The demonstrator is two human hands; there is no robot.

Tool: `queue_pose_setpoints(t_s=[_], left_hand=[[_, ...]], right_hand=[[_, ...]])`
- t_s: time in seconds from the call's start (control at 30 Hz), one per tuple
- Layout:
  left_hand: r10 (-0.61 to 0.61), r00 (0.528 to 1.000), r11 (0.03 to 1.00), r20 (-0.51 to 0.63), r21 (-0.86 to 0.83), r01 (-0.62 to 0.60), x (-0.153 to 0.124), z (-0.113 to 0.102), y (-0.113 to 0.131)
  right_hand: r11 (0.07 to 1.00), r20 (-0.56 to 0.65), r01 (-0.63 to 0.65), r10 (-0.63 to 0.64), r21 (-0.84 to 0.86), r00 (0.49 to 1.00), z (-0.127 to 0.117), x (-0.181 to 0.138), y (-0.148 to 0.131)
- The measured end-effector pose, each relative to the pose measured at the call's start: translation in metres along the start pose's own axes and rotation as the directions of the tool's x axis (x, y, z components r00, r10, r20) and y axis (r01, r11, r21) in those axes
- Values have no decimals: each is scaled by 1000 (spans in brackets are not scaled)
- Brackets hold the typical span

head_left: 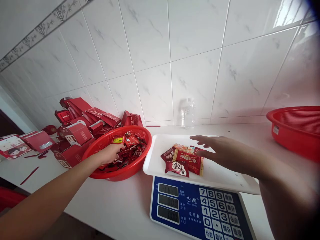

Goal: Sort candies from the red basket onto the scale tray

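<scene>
Left hand [110, 153]: in the red basket [117, 175], palm down, fingers curled into the heap of red candy packets [133, 151]. It touches the packets. Can't tell if it has actually clamped one, since the fingertips are buried in the pile.

Right hand [221, 150]: spread wide and flat, fingers apart and pointing left, holding nothing. It hovers over the white tray [220, 175], just right of the small packet pile [185, 160]. Fingertips are near the pile's top edge; contact isn't clear, and it looks just apart.

The two hands are well apart, one per container.

Layout:
- The basket sits on the white counter [112, 206], its rim right beside the tray's left edge.
- The tray sits on top of the scale [200, 208]. The scale has a blue front panel, a keypad on the right and three displays on the left; the digits are unreadable.
- The tray pile is a few red wrappers plus one lighter, orange-toned wrapper, grouped in the tray's left-centre. The rest of the tray is bare.
- A clear plastic bottle [189, 113] stands upright against the tiled wall [195, 50], behind the tray.
- A heap of red cardboard boxes [77, 128], some folded and some flat, lies left of and behind the basket.
- A second red basket [297, 130] is at the far right of the counter, well apart from the tray; its contents aren't visible.
</scene>
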State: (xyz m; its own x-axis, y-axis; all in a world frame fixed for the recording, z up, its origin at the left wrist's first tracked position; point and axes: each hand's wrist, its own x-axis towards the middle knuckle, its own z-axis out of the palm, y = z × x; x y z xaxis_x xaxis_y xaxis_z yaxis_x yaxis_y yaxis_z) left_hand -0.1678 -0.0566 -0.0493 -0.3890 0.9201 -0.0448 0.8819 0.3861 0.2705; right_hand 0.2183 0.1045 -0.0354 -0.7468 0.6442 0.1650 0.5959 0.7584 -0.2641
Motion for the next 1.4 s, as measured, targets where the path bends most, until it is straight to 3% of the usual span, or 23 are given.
queue_pose_setpoints(t_s=[0.23,0.5,0.63,0.8,0.9,1.03,1.13,1.27,1.4], left_hand=[[98,995,995,-6,35,-98,13,-10,12],[175,984,972,-43,169,-166,30,13,38],[202,978,970,-52,149,-192,30,12,49],[220,966,975,-138,45,-216,22,1,86],[304,941,947,-146,-63,-316,12,4,116],[399,913,874,-83,-269,-406,-4,21,150],[459,888,842,0,-319,-435,-14,34,166],[560,811,817,172,-276,-506,-16,50,177],[534,785,845,314,-152,-513,-12,59,188]], right_hand=[[1000,-17,-8,9,23,1000,1,-2,0],[1000,-4,3,-3,11,1000,0,-3,-7],[1000,6,-2,2,19,1000,-4,-5,-9],[1000,26,-17,16,22,1000,-10,-8,-15],[1000,27,-1,0,17,1000,-15,-10,-22],[1000,9,24,-24,8,1000,-19,-12,-27],[999,-9,40,-40,14,999,-20,-13,-27],[999,-22,45,-45,17,999,-22,-14,-27],[999,-7,37,-37,11,999,-24,-15,-30]])
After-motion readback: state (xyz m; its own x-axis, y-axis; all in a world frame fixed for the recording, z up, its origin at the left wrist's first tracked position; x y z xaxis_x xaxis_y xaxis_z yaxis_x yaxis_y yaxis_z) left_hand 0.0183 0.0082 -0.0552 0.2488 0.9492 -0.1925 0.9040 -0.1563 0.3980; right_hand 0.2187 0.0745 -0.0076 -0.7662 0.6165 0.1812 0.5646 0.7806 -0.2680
